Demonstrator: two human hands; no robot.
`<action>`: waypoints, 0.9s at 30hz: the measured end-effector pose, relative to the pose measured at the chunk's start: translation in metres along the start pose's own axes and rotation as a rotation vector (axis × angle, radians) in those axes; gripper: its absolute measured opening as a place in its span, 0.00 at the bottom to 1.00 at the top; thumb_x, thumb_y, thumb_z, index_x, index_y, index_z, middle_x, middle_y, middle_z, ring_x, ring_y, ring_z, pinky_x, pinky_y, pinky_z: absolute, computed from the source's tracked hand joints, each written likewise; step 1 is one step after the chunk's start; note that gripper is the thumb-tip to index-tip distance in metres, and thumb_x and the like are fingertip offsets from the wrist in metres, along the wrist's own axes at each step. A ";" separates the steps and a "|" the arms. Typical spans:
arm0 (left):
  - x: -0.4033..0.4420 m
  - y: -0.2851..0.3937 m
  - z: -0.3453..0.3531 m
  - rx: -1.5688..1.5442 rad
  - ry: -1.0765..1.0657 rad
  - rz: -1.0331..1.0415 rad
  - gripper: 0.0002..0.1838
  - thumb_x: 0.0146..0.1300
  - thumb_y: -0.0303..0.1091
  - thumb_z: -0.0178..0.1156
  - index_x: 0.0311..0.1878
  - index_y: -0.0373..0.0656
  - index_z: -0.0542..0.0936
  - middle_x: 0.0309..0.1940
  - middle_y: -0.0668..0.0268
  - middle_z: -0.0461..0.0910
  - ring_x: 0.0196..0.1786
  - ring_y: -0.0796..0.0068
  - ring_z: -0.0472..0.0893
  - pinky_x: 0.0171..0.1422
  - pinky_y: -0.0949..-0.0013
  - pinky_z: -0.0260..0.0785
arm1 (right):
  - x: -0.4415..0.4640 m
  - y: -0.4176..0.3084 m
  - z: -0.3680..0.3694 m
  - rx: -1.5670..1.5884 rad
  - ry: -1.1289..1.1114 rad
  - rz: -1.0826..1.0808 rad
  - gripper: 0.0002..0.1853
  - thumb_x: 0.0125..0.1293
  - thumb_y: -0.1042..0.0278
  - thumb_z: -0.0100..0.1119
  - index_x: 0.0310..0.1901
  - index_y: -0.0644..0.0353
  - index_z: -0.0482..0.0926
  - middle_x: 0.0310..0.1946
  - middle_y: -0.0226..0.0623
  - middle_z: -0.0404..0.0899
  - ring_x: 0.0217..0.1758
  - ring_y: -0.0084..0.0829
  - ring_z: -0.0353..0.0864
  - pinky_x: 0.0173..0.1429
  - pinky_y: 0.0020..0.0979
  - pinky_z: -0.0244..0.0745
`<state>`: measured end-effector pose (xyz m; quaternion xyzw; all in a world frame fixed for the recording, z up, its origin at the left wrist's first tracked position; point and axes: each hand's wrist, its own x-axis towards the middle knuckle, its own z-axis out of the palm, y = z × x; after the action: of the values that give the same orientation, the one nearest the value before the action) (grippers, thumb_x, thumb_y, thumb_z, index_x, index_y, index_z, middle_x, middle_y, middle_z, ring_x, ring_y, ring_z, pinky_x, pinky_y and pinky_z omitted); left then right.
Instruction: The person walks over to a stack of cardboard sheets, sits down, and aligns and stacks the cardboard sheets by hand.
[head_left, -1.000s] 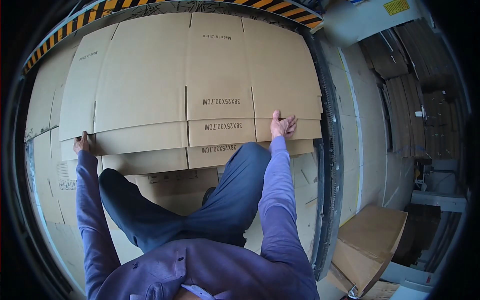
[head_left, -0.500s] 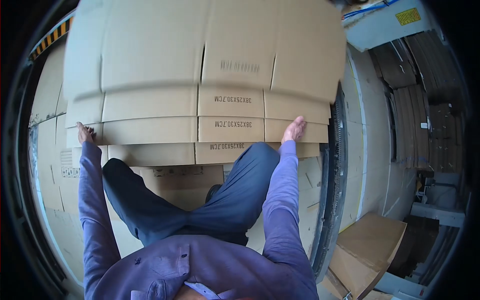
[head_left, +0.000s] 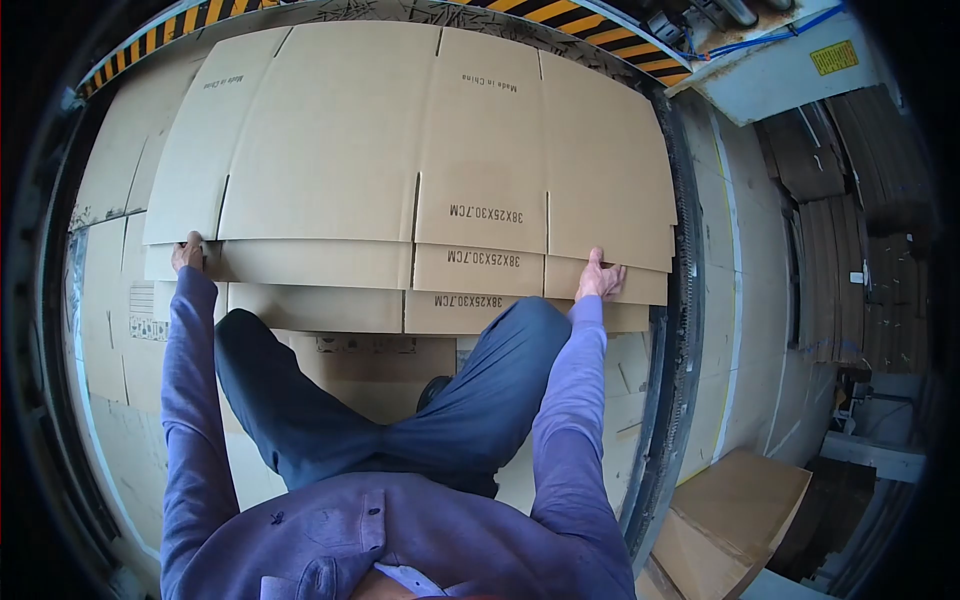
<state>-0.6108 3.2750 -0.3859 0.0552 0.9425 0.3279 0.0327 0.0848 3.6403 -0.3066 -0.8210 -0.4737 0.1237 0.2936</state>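
A large flat cardboard sheet [head_left: 330, 150] lies on top of similar sheets, whose near edges [head_left: 480, 268] step out below it and carry printed "38X25X30.7CM". At its near left corner, my left hand [head_left: 189, 252] grips the edge, thumb on top and the other fingers partly hidden. My right hand [head_left: 600, 276] is at the near right edge, its thumb over the top sheet and its fingers curled at the edge. Both of my knees are close to the front of the stack.
Yellow-and-black striped edging [head_left: 560, 14] runs behind the stack. A dark metal rail [head_left: 684, 330] borders it on the right. An open cardboard box [head_left: 735, 510] stands at the lower right, and stacked brown cardboard [head_left: 832, 275] is farther right.
Half a second ago the top sheet was raised and farther away, with both hands spread at the stack's near edge. Now it lies flat on the stack, and my fingers have closed at its edge.
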 end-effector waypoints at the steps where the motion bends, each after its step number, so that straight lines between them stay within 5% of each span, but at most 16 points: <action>1: -0.002 0.003 -0.003 -0.003 -0.040 -0.011 0.34 0.51 0.57 0.55 0.44 0.28 0.73 0.40 0.46 0.76 0.47 0.52 0.74 0.53 0.62 0.64 | 0.001 0.002 0.002 -0.010 0.008 0.005 0.40 0.53 0.44 0.55 0.63 0.57 0.57 0.65 0.37 0.53 0.67 0.41 0.47 0.68 0.45 0.44; 6: -0.022 0.026 -0.018 0.081 -0.085 0.049 0.35 0.51 0.59 0.54 0.46 0.31 0.74 0.42 0.45 0.76 0.49 0.51 0.74 0.55 0.62 0.63 | 0.012 0.016 0.021 0.012 0.023 0.009 0.38 0.56 0.42 0.49 0.64 0.57 0.56 0.66 0.34 0.52 0.68 0.40 0.46 0.68 0.46 0.42; 9: -0.020 0.026 -0.016 0.152 -0.073 0.077 0.35 0.51 0.60 0.53 0.46 0.31 0.74 0.42 0.46 0.76 0.48 0.51 0.74 0.55 0.62 0.63 | 0.006 0.004 0.013 -0.155 -0.015 0.057 0.38 0.58 0.43 0.47 0.65 0.57 0.54 0.68 0.31 0.46 0.68 0.38 0.48 0.68 0.38 0.48; 11: -0.017 0.025 -0.016 0.182 -0.076 0.090 0.36 0.52 0.60 0.53 0.46 0.31 0.74 0.43 0.47 0.76 0.48 0.51 0.74 0.55 0.62 0.63 | 0.003 0.000 0.012 -0.159 -0.025 0.071 0.37 0.59 0.42 0.43 0.65 0.58 0.53 0.67 0.31 0.47 0.69 0.37 0.43 0.69 0.42 0.40; 27: -0.016 0.003 -0.006 -0.200 -0.065 0.079 0.29 0.57 0.55 0.53 0.42 0.32 0.74 0.34 0.57 0.77 0.35 0.67 0.76 0.41 0.67 0.69 | 0.005 0.001 0.010 -0.048 0.016 0.101 0.33 0.61 0.44 0.38 0.63 0.58 0.56 0.66 0.30 0.50 0.70 0.36 0.42 0.68 0.43 0.36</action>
<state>-0.5954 3.2717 -0.3787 0.0996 0.9005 0.4195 0.0559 0.0835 3.6475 -0.3151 -0.8517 -0.4321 0.1201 0.2711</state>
